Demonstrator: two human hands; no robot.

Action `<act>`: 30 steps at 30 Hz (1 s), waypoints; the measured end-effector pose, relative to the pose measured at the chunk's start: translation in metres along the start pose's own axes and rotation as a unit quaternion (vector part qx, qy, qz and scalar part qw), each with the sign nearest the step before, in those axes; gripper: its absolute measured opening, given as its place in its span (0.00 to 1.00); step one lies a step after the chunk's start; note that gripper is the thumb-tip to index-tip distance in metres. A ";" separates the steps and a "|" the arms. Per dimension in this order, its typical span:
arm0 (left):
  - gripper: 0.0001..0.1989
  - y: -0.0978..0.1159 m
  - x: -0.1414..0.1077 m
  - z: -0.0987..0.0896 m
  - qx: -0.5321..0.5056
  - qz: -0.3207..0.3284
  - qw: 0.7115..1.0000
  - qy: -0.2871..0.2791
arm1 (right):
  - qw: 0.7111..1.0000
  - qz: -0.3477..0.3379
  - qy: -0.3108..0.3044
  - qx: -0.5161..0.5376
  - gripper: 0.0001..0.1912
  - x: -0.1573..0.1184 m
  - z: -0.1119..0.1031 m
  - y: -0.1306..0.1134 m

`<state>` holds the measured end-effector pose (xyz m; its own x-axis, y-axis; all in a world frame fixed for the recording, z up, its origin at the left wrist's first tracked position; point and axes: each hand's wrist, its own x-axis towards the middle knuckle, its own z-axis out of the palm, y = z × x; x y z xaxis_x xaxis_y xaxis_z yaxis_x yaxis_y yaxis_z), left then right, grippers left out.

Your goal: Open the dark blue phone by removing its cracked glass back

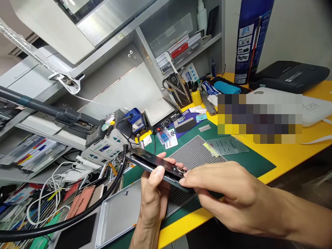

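Observation:
A dark smartphone [176,182] is held tilted above the work mat, its back cover [153,159] standing slightly off the body along the near side. My left hand [153,195] is closed round the phone from below, thumb on the near edge and fingers on the far side. At the camera end, my right hand [228,193] pinches the cover's edge beside a round lens ring [181,169]. What its lower fingers touch is hidden. Beneath the phone lie a grey perforated mat [193,152] and a shallow grey tray [116,214] with a small dark piece in it.
A thick black hose [103,202] curves across the left, near white cables [53,183] and piled phone parts. Behind stand a grey control unit [105,150], a blue soldering station [136,121] and a tool holder [178,90]. A clear plastic bag [228,145] lies right of the mat.

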<state>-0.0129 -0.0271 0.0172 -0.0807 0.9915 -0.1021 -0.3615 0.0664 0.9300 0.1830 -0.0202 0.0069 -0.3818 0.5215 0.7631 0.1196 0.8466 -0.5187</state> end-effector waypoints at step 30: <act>0.25 -0.003 -0.008 0.003 0.021 0.091 0.994 -0.054 | 0.995 0.079 -0.052 -0.023 0.14 -0.015 -0.010 -0.008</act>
<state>-0.0084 -0.0346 0.0159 -0.0396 0.9935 0.1062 -0.3109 -0.1133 0.9437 0.1973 -0.0342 0.0034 -0.4471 0.6364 0.6286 0.2270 0.7604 -0.6085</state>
